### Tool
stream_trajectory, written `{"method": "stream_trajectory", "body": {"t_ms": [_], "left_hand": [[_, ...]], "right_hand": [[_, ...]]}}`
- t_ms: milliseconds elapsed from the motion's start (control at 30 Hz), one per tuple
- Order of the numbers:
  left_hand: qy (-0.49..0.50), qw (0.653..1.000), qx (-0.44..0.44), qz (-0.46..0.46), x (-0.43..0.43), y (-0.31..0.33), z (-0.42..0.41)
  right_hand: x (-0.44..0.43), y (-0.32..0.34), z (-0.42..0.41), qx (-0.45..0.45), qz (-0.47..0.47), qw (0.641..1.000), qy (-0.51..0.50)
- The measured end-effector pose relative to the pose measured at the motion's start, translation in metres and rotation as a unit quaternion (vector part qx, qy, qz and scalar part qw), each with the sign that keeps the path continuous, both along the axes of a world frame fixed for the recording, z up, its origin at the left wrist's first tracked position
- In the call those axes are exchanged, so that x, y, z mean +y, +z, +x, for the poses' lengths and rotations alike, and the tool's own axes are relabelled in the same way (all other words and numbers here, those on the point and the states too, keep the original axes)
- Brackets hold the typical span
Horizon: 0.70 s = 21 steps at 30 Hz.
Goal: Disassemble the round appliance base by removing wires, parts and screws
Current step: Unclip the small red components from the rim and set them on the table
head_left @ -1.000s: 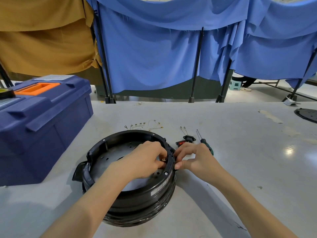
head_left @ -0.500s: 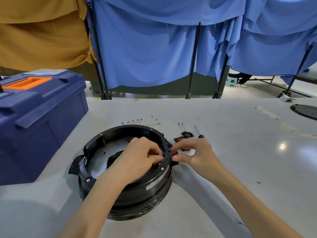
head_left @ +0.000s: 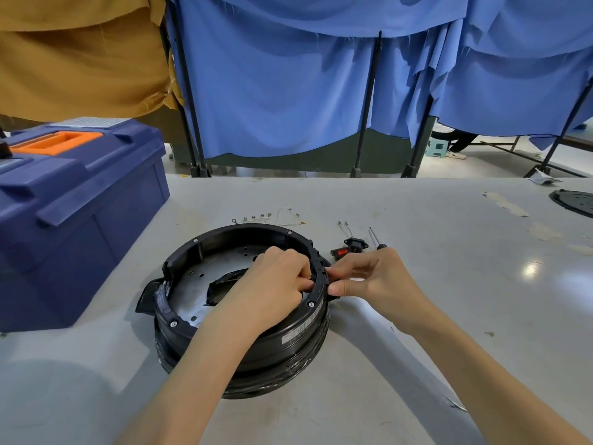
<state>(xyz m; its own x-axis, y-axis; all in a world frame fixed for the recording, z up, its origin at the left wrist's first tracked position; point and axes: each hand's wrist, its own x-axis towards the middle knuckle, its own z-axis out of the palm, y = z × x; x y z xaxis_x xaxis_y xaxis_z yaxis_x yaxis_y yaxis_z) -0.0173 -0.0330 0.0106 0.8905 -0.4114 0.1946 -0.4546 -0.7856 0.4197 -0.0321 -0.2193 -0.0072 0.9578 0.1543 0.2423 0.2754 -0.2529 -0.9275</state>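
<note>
The round appliance base (head_left: 279,351) is a black plastic ring with a perforated metal floor plate. It stands open side up on the desk (head_left: 417,268), with a handle lug at 9 o'clock and rim screws (head_left: 173,323) still seated. Removed wires (head_left: 272,218) with metal terminals lie on the desk at 12 o'clock of it, while a black socket part (head_left: 354,243) and a red switch (head_left: 341,252) lie together at 2 o'clock.

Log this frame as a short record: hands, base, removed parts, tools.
left hand: inside round base, fingers pinching at its right rim
right hand: outside, pinching the same rim spot
round base: open side up on table, rim screws in place
removed: screws and wires behind base; socket part beside screwdriver
tools: screwdriver lying behind right hand; blue toolbox at left
</note>
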Motion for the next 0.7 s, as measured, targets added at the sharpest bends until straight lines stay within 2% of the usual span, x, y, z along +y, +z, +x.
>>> {"method": "stream_trajectory", "body": {"t_ms": [200, 600, 700], "left_hand": [[-0.019, 1.000, -0.018, 0.000, -0.0020, 0.0055, -0.0030], [-0.005, 1.000, 0.017, -0.025, -0.0017, 0.0040, -0.0010], [0.008, 1.000, 0.017, 0.001, -0.0059, 0.0021, 0.0019]], "right_hand": [[0.0063, -0.0029, 0.0011, 0.010, 0.015, 0.999, -0.029], [0.0083, -0.0056, 0.0013, 0.026, 0.019, 0.998, -0.045], [0.0081, -0.0045, 0.0011, 0.028, 0.014, 0.998, -0.049]]}}
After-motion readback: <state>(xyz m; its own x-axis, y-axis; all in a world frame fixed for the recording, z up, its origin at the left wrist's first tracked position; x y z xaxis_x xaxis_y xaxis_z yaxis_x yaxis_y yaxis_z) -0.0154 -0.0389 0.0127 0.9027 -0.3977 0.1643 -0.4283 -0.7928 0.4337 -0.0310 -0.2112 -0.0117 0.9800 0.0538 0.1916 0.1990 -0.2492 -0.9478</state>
